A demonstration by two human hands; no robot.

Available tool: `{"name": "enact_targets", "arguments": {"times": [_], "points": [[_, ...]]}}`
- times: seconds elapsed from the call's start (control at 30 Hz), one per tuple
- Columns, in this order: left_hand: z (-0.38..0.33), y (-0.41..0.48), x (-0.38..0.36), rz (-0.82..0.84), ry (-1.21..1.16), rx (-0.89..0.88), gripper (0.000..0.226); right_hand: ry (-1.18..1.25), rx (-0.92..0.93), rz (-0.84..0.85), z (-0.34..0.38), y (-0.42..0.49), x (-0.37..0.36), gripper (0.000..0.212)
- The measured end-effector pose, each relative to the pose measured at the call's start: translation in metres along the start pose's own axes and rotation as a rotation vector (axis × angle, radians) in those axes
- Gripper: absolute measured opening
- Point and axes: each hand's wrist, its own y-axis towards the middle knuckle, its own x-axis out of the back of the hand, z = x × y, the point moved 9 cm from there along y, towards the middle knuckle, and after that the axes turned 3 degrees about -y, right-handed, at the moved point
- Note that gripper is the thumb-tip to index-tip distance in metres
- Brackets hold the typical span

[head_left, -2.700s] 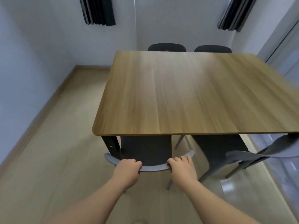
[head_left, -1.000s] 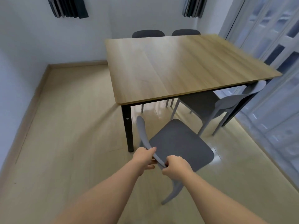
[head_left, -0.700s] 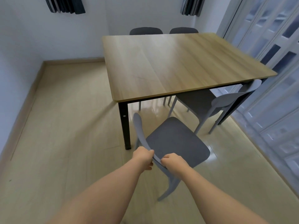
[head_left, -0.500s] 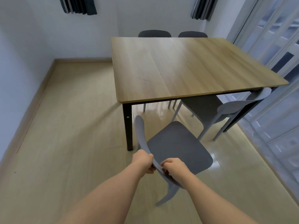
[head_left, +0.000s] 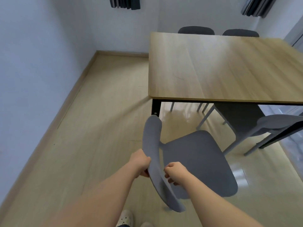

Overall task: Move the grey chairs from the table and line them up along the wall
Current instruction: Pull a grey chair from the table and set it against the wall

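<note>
Bare floor (head_left: 101, 125) lies leftward; both hands clamp grey chair (head_left: 196, 163) near table (head_left: 221, 68) corner.

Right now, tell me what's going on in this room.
A person is holding a grey chair by its curved backrest, left hand and right hand gripping either side. The chair is clear of the wooden table, its seat turned toward the table. A second grey chair sits tucked at the near right side, and two dark chair backs show beyond the far edge. None stands along the wall yet.
</note>
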Motion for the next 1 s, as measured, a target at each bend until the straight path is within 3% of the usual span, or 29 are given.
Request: {"name": "enact_targets", "arguments": {"times": [0.23, 0.57, 0.83, 1.0], "points": [[0.018, -0.002, 0.058, -0.187, -0.004, -0.015, 0.031, -0.033, 0.041, 0.032, 0.022, -0.002, -0.025, 0.032], [0.051, 0.014, 0.142, -0.235, 0.122, -0.07, 0.033, -0.066, 0.026, 0.015, 0.07, -0.006, -0.077, 0.02], [0.112, 0.031, 0.266, -0.209, 0.238, -0.076, 0.035, -0.073, -0.018, 0.01, 0.149, -0.021, -0.179, 0.02], [0.145, 0.03, 0.359, -0.278, 0.312, -0.075, 0.032, -0.155, 0.005, 0.048, 0.203, -0.035, -0.248, 0.032]]}}
